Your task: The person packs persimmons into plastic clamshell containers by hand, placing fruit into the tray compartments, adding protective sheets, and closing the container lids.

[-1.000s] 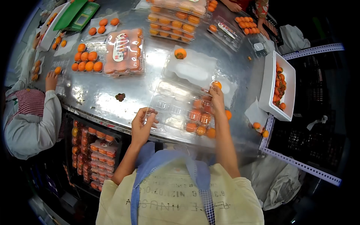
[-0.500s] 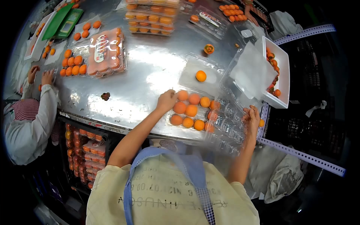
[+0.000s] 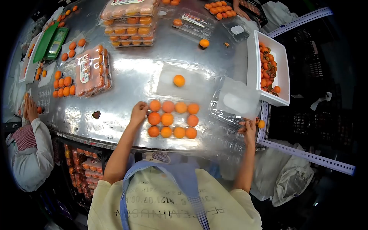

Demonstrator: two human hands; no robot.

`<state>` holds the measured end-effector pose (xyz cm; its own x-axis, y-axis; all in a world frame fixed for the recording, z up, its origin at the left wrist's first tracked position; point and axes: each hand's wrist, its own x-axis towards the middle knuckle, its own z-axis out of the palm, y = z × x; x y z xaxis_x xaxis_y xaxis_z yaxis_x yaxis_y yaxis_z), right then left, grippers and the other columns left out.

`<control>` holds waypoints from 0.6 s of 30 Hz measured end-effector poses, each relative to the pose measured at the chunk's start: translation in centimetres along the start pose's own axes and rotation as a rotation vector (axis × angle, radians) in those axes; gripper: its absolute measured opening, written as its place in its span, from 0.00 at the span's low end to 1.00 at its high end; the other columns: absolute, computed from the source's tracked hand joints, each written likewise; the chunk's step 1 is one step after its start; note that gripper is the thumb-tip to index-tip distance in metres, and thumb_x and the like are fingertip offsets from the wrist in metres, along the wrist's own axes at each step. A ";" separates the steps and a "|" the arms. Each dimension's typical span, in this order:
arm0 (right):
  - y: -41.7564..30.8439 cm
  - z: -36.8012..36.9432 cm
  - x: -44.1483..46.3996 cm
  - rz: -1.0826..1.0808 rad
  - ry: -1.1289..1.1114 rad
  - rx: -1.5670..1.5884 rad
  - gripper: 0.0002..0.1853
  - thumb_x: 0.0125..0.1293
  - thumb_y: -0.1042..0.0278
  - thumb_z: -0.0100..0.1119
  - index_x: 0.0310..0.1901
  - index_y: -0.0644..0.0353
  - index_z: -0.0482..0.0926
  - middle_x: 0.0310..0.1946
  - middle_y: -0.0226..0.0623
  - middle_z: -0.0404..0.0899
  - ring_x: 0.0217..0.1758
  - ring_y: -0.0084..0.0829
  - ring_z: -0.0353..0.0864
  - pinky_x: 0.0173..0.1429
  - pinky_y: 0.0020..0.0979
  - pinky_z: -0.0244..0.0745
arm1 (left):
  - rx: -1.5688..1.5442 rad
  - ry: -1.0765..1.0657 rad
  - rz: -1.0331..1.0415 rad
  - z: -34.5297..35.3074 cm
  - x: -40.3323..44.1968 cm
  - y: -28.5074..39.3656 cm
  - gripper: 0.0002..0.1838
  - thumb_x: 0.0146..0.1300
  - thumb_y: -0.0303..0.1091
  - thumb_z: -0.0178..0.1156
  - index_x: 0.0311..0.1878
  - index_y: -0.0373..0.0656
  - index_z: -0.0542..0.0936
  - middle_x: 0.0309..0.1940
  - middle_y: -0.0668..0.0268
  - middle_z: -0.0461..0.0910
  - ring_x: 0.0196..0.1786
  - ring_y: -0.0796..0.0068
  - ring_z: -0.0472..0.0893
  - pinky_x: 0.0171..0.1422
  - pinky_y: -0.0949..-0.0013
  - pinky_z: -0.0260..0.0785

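Observation:
A clear plastic tray (image 3: 174,144) of orange persimmons (image 3: 167,119) lies in front of me, with one bare cell in its middle row. At its upper left edge, my left hand (image 3: 139,113) has its fingers closed on the rim. The tray's clear lid (image 3: 224,134) is spread out to the right, partly blurred. My right hand (image 3: 248,129) is curled at the lid's right edge, seemingly gripping it. Just beyond those fingers is a single persimmon (image 3: 261,124). Another loose persimmon (image 3: 179,80) rests on a white sheet (image 3: 163,82) behind the tray.
A white foam box (image 3: 284,74) of persimmons stands at the right, near clear packs (image 3: 230,103). Stacked filled packs (image 3: 130,30) are at the back, another stack (image 3: 92,73) at left. A co-worker's hands (image 3: 30,108) are at the far left; another person's hand (image 3: 241,11) is at the back.
The lid has swung rightward off the tray and lies lower. The view has shifted, so the tray appears further left. Both hands stay at the edges.

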<state>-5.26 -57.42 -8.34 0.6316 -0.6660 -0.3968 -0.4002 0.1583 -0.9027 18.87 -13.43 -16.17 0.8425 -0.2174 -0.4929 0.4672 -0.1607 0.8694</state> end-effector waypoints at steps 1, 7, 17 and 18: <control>0.1 0.6 0.4 -0.004 -0.003 -0.004 0.17 0.71 0.66 0.43 0.59 0.60 0.63 0.35 0.38 0.81 0.18 0.24 0.76 0.23 0.26 0.78 | 0.045 0.015 0.007 -1.4 -0.1 0.5 0.04 0.64 0.30 0.55 0.38 0.41 0.74 0.25 0.72 0.74 0.28 0.84 0.71 0.31 0.79 0.62; 0.5 6.2 4.2 0.036 -0.176 -0.085 0.16 0.70 0.64 0.46 0.55 0.61 0.63 0.34 0.43 0.81 0.19 0.26 0.78 0.24 0.27 0.78 | 0.153 0.093 -0.001 -9.9 -0.2 1.5 0.03 0.65 0.30 0.53 0.39 0.44 0.73 0.23 0.73 0.71 0.25 0.85 0.67 0.26 0.79 0.59; 0.4 17.4 5.5 0.056 -0.345 -0.116 0.18 0.71 0.58 0.44 0.54 0.62 0.63 0.32 0.42 0.79 0.19 0.28 0.78 0.23 0.27 0.78 | 0.619 0.476 0.285 -14.8 -1.7 1.0 0.12 0.61 0.29 0.55 0.49 0.40 0.74 0.36 0.61 0.76 0.38 0.70 0.75 0.43 0.69 0.66; 0.6 17.8 5.5 0.048 -0.351 -0.112 0.18 0.71 0.58 0.44 0.54 0.63 0.64 0.31 0.42 0.79 0.19 0.28 0.78 0.23 0.26 0.78 | 0.814 0.607 0.428 -13.2 -2.5 2.2 0.14 0.60 0.29 0.56 0.50 0.39 0.74 0.40 0.57 0.77 0.42 0.64 0.76 0.48 0.65 0.67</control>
<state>9.76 -47.98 -14.03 0.7918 -0.3666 -0.4885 -0.4926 0.0894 -0.8656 21.30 -0.48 -12.61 0.9884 0.0665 0.1366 -0.0238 -0.8200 0.5718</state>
